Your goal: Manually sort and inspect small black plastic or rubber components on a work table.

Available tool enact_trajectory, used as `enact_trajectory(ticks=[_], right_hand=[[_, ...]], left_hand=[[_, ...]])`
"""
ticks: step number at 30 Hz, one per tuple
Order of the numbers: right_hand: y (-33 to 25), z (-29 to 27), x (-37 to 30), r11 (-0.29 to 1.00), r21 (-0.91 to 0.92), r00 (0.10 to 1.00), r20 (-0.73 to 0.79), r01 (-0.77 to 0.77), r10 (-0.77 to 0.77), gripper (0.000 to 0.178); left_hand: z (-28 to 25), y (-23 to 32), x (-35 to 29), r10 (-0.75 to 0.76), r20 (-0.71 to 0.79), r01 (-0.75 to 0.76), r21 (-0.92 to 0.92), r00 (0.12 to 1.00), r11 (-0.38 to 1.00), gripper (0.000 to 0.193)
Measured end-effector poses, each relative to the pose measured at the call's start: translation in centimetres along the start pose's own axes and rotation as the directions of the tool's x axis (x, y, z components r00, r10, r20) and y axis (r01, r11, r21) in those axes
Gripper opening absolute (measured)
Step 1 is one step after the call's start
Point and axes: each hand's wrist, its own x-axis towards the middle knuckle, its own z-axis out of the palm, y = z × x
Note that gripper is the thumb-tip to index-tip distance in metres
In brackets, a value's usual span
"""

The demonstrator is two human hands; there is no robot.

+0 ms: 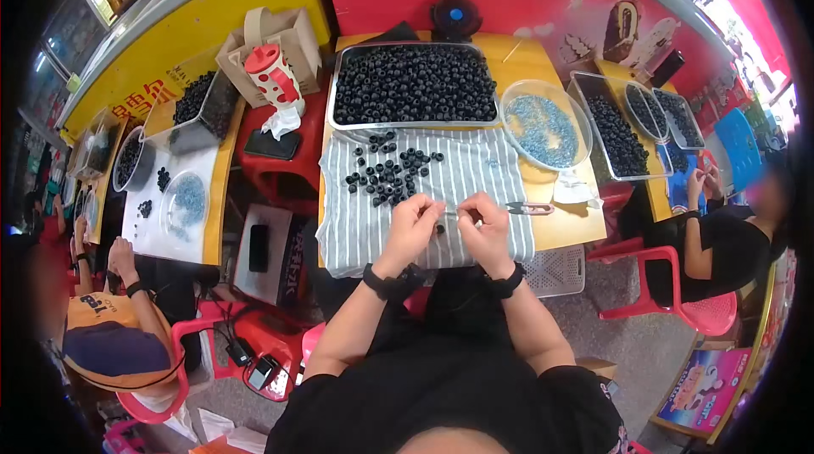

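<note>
Fingertip pinch in left hand (414, 227) and right hand (484, 228), contents unclear; with likely light, hard, rolly black beads (391, 176), grip by sides.

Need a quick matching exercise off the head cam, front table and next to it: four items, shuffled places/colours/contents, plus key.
1. rectangular tray
2. round clear container
3. lidded tumbler
4. thread snips

A. white with red spots
B. just right of the right hand
C. beyond the striped cloth, full of black pieces
D. holding bluish pieces

Pairs: 1-C, 2-D, 3-A, 4-B
</note>
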Motion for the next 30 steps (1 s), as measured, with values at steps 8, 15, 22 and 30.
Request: enact_trajectory(ticks=[8, 15, 22, 30], right_hand=[[2.0, -0.6, 0.1, 0.897, -0.389, 0.976, 0.140, 0.212, -0.170, 0.005], [1.1, 0.2, -0.3, 0.812, -0.545, 0.968, 0.231, 0.209, -0.095, 0.008], [0.4, -0.5, -1.3, 0.915, -0.361, 0.982, 0.121, 0.181, -0.146, 0.007], [0.3, -0.4, -0.9, 0.955, -0.207, 0.977, 0.055, 0.211, -0.204, 0.002]], left_hand=[[0.7, 0.9, -0.1, 0.395, -0.126, -0.339, 0.324, 0.910, 0.883, 0.013], [1.4, 1.7, -2.8, 0.372, 0.118, -0.345, 0.691, 0.921, 0.635, 0.014], [0.0, 1.0, -3.2, 0.083, 0.067, -0.083, -0.015, 0.994, 0.996, 0.014], [-1.3, -0.7, -3.7, -0.069, 0.152, 0.151, -0.629, 0.986, 0.763, 0.020]])
